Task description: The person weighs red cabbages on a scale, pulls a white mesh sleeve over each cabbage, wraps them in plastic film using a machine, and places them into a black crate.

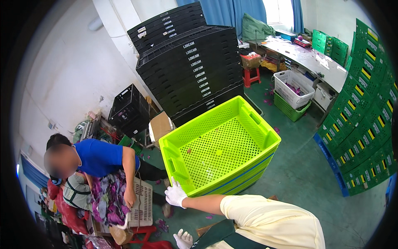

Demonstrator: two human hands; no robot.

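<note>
A bright lime-green plastic crate [217,143] with a perforated floor tops a stack of like crates in the middle. Inside it lie only a few small scraps. My right hand [176,194], in a white glove, grips the crate's near left corner; a finger shows over the rim. Lower down, my left hand [183,239], also white-gloved, hangs apart from the crate. Its fingers are loosely bent and spread, with nothing seen in them, and its wrist is cut off by the frame edge.
A person in a blue shirt [101,155] leans over purple leaves [108,195] and a white basket [141,205] at the left. Tall black crates [192,70] stand behind. Green crates [352,120] rise at the right. A white basket [293,88] stands near a long table [306,52].
</note>
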